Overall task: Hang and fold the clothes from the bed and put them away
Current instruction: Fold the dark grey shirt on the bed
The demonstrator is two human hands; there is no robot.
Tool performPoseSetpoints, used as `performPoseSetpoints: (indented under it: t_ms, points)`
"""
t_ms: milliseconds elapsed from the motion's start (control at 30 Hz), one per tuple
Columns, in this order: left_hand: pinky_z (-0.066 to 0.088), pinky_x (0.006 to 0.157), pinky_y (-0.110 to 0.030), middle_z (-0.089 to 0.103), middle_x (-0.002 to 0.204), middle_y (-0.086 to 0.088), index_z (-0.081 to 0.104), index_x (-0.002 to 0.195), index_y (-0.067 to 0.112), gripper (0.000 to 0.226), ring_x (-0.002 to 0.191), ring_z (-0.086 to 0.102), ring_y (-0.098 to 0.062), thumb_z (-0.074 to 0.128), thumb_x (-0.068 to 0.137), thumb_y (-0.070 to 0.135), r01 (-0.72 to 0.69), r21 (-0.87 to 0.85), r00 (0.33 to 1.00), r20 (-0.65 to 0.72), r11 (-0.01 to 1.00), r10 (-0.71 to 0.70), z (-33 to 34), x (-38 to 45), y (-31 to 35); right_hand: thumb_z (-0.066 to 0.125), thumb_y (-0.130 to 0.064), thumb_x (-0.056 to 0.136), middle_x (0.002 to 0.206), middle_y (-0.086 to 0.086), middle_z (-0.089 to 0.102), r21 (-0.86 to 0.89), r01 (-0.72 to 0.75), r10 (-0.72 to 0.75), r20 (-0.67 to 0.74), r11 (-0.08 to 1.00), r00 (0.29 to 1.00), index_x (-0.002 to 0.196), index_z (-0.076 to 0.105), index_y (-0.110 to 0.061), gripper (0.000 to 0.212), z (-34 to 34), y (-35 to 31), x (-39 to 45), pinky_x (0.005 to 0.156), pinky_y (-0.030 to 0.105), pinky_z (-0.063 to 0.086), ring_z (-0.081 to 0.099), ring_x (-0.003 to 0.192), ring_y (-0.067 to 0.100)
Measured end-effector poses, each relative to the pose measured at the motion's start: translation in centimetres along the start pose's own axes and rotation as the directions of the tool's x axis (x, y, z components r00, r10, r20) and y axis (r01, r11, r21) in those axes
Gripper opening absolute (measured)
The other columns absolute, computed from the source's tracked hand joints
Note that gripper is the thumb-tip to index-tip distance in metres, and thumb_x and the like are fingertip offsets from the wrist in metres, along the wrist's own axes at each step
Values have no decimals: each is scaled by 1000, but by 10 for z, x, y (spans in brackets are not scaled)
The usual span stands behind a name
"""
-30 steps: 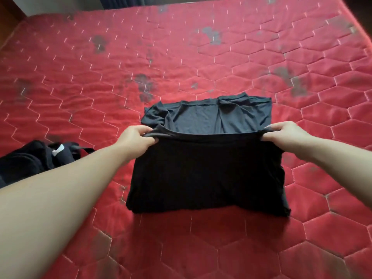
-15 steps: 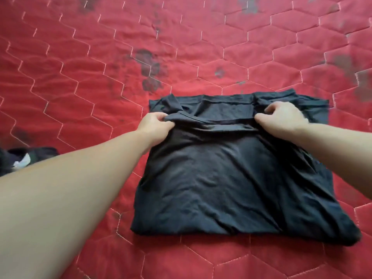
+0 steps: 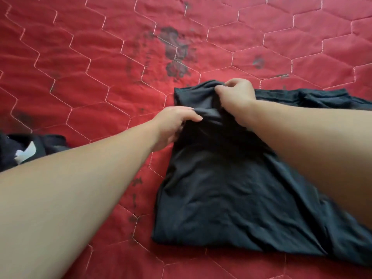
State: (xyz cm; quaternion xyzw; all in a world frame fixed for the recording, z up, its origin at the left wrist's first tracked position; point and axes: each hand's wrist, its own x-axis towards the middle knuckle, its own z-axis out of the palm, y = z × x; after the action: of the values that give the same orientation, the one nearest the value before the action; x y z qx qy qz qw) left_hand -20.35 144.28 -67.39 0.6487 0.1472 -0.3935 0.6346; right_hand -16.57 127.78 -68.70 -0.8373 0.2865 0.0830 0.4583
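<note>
Both hands are down on a dark folded garment (image 3: 237,190) that lies flat on the red quilted bedcover (image 3: 96,57). They sit close together at the garment's far left corner, not touching each other.

Left hand (image 3: 173,125) rests at the left edge of the fabric, palm down, with its fingers curled over a raised fold of cloth; the thumb side is hidden under the hand, so how firmly it grips cannot be told, though the fingertips clearly hook onto the fold. Right hand (image 3: 235,92), a little farther away and just right of the left one, pinches a bunched ridge of the same cloth between curled fingers and thumb, lifting it slightly off the layer beneath. The right forearm crosses over the garment's right half and hides part of it.

The garment itself is a rough rectangle, its near edge towards the person and its far edge running off to the right, where a looser strip of the same dark cloth lies.

At the left edge of the view, well apart from the hands, lies a second dark garment (image 3: 40,146) with a white patch on it, partly hidden behind the left forearm.
</note>
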Motion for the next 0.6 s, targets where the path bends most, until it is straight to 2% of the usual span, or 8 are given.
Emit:
performPoseSetpoints:
  t_ms: [67,133,200,267,367,467,533,600]
  points:
    - [50,68,-24,61,109,-16,62,123,7,45,83,60,-20,59,79,13,9,-62,1000,11,998,-9,0,0,0,56,-28,84,75,-1,62,14,-18,19,-26,1000,999,73,55,-23,12,-7,7,4,68,28,44,62,78,24]
    - [53,89,-32,62,123,-21,57,129,-4,46,99,63,-28,51,84,7,33,-124,999,9,992,-32,2,-1,1,56,-33,85,77,2,65,-58,22,-20,36,998,999,75,56,-22,15,-16,13,3,70,32,50,66,75,24]
    - [48,101,-39,62,128,-20,57,130,-3,51,112,62,-32,53,80,8,39,-166,999,-14,985,-41,4,1,1,54,-48,90,75,0,67,-235,174,-145,137,956,980,79,61,-18,33,-34,17,-4,70,33,49,64,71,19]
    - [49,101,-41,65,125,-18,59,127,1,47,113,63,-30,54,81,8,2,-175,997,-69,985,-14,6,3,2,51,-63,88,70,-3,62,-452,366,-256,286,813,923,75,61,-16,50,-64,23,-13,66,33,41,56,69,15]
    - [51,98,-43,68,112,-18,66,107,8,26,103,65,-30,48,90,0,-55,-105,984,-174,993,37,10,9,2,53,-71,82,61,-1,54,-596,363,-93,434,716,896,65,56,-13,60,-118,37,-14,59,31,38,50,61,16]
    - [53,95,-43,69,103,-17,67,93,13,25,96,65,-28,48,92,-2,-66,3,967,-245,998,65,15,15,-2,66,-51,84,59,-3,53,-683,315,110,501,658,858,66,61,-13,42,-156,42,-1,57,30,37,50,59,16]
    - [53,92,-41,69,91,-9,67,83,18,28,93,64,-26,50,90,-3,-71,119,943,-315,990,105,19,19,-5,67,-23,82,59,-1,53,-752,375,156,529,543,834,64,59,-11,23,-168,44,8,57,36,41,50,59,20]
    - [54,92,-41,70,87,-5,68,80,20,24,91,66,-25,56,88,0,-76,176,927,-349,981,134,25,22,-5,64,-17,77,66,4,60,-817,403,184,508,413,842,72,62,-9,10,-175,50,13,65,39,49,57,66,25]
